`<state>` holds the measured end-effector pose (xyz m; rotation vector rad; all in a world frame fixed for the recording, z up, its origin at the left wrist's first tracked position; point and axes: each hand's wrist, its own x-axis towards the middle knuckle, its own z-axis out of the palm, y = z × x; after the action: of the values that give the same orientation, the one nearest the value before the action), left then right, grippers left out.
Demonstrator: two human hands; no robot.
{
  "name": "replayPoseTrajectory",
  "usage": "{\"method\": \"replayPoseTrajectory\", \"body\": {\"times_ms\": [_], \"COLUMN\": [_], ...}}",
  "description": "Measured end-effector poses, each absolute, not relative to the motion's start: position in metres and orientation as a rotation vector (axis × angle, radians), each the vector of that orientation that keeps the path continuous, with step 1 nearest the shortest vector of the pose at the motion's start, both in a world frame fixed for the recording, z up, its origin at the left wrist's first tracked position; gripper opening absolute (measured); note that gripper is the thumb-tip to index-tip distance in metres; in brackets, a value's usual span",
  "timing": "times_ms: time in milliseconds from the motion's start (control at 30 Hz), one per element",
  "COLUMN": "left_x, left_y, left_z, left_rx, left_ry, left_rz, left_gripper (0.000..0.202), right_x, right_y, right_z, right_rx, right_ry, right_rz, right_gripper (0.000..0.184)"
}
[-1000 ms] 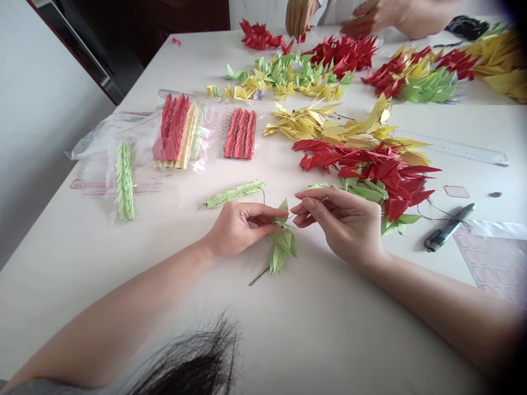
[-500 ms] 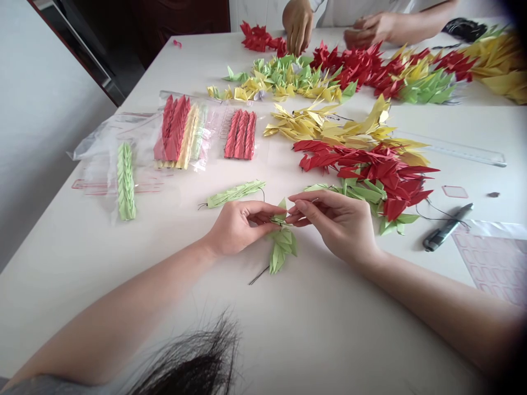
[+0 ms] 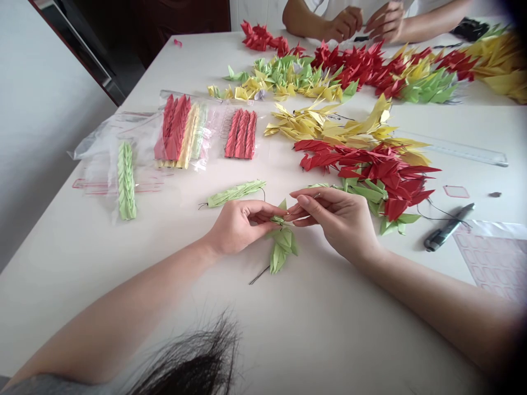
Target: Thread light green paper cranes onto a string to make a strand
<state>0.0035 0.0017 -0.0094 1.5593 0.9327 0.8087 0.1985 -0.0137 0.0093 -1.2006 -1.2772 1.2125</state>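
Left hand (image 3: 234, 227) pinches green folded paper (image 3: 282, 244), which extends toward six o'clock from its fingertips. Right hand (image 3: 343, 219), fingers loosely curled, meets the paper at two o'clock; whether it grips anything is unclear.

Near tabletop (image 3: 321, 318) gives passage, red paper (image 3: 385, 170) blocks beyond

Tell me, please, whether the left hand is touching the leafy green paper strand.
Touching: the head view shows the left hand pinching the leafy green paper strand near its top.
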Motion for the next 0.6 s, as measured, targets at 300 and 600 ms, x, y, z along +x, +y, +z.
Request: {"method": "replayPoseTrajectory", "body": {"times_ms": [300,600], "left_x": [0.0045,0.0048], "left_y": [0.0007,0.0002], "left_z": [-0.0054,-0.0078], "left_rx": [1.52,1.536], "left_ry": [0.98,0.974], "left_rz": [0.822,0.85], "left_gripper": [0.028,0.027], "right_x": [0.1985,0.1999], "right_y": [-0.0159,-0.0127], "right_z": [0.0085,0.0088], "right_rx": [-1.198,-1.226], "right_ry": [-1.333,-1.261], "right_rz": [1.087,1.191], "right_gripper": [0.026,0.029]}}
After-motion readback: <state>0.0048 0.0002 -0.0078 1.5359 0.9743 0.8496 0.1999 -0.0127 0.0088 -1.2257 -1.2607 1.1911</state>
